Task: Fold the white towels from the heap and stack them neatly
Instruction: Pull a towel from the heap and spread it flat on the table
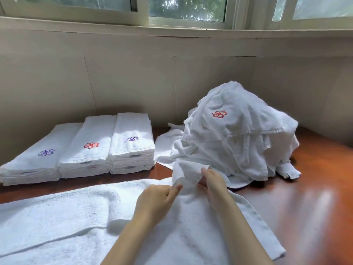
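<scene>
The spread towel (76,217) nearest me was white terry cloth, matt and thickly looped, with a flatter woven band along its edge. The heap (238,142) was the same white cloth, crumpled and nubbly, with a red flower (219,114) stitched on in thread. The folded stacks (86,134) were soft, matt towelling with red and purple embroidery. The table (315,188) was reddish-brown wood, smooth and highly polished, glaring with reflected light. The wall (133,77) was matt cream paint, and the window panes (187,8) were glass.
</scene>
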### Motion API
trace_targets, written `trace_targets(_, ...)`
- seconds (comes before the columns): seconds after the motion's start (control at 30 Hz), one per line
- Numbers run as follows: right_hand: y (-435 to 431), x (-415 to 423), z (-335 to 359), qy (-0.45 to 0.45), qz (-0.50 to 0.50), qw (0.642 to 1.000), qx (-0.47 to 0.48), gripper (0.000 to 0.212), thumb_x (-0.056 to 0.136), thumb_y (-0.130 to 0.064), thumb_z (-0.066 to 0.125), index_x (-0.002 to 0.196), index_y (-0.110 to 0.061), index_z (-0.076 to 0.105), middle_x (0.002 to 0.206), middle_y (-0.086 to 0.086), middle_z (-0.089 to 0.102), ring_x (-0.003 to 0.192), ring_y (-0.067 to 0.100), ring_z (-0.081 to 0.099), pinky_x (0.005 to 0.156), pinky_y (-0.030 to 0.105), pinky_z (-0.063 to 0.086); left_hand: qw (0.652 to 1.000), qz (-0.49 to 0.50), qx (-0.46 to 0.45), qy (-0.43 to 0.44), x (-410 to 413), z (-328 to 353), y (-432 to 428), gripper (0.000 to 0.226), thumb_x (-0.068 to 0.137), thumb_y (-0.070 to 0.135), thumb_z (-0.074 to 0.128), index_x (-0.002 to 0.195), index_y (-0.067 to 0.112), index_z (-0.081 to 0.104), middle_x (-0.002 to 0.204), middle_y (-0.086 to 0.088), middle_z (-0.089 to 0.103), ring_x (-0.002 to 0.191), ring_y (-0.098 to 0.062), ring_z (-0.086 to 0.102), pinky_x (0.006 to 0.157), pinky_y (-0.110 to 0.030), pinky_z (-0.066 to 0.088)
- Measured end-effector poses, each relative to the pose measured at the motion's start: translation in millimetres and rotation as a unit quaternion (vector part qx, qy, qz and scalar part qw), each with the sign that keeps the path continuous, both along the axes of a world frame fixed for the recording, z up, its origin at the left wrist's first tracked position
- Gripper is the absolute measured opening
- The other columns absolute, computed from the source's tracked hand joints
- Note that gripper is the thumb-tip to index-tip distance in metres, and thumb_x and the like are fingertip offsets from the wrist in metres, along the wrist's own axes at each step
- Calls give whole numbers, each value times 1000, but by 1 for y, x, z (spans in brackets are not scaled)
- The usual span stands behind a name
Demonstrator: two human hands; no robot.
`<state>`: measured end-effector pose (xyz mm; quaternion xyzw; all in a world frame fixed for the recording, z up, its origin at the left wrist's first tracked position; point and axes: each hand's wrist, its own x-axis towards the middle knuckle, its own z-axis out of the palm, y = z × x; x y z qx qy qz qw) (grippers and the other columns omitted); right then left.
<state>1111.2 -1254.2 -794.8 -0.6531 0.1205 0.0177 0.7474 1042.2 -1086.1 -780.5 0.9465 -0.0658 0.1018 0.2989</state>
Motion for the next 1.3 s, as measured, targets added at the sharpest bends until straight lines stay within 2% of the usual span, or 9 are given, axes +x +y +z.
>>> trace_targets(0.07,-6,5,4,5,-75,997,32,24,93,-12,45,101,6,58,95,19,58,89,28,53,86,49,48,994,-37,92,35,-3,0,-1,63,93,59,42,49,15,31,52,-6,38,64,-28,44,54,-34,23)
trace_targets(0.23,-49,-3,15,-38,-240,968,-59,12,91,-13,54,89,-2,59,83,11,57,80,23,52,75,34,42,982,-118,140,55,-12,-1,-1,48,84,56,51,60,17,38,59,5,44,67,-13,44,55,-27,32)
trace_targets(0.37,-58,-22,13,31,-94,962,-255,28,91,-27,58,71,-7,58,68,6,53,66,21,49,62,30,37,981,-123,140,52,-11,4,1,39,94,54,43,70,24,44,77,10,45,80,-13,49,71,-30,40)
trace_targets(0.47,-54,-29,12,57,-21,931,-360,37,88,-38,59,82,-2,66,78,7,63,75,20,55,63,29,39,986,-53,157,29,-7,4,10,30,97,51,39,92,26,56,99,9,48,101,-14,51,82,-29,40)
trace_targets(0.67,-22,-27,19,-40,39,951,-304,20,80,-10,56,62,-11,48,64,2,39,59,14,39,54,26,30,969,67,206,121,-8,-23,39,49,97,55,29,142,37,28,157,-1,16,144,-21,11,115,-48,12)
trace_targets(0.77,-11,-21,11,-55,-9,893,-446,20,86,-8,49,66,-9,53,78,7,55,68,18,52,54,20,35,972,56,196,120,-11,-28,46,50,99,55,23,146,38,23,160,0,8,147,-19,5,117,-49,6)
trace_targets(0.87,-20,-18,14,-46,-128,884,-448,27,94,-7,36,110,-1,57,112,20,61,104,34,57,75,32,40,971,61,212,93,-17,-26,53,48,99,53,23,144,37,28,159,1,14,146,-17,8,117,-48,8)
trace_targets(1.07,-72,-13,11,-4,-191,862,-470,12,88,-5,46,83,-8,56,98,20,63,92,35,56,68,34,38,952,188,211,122,-30,-30,96,57,93,64,11,145,44,21,160,8,8,147,-18,7,113,-58,11)
trace_targets(1.3,-86,-19,4,-52,-62,922,-380,16,87,-13,61,76,-9,49,73,4,54,68,19,49,59,31,35,956,167,197,139,-32,-36,108,74,80,78,0,147,49,12,161,8,0,148,-20,-2,111,-61,5)
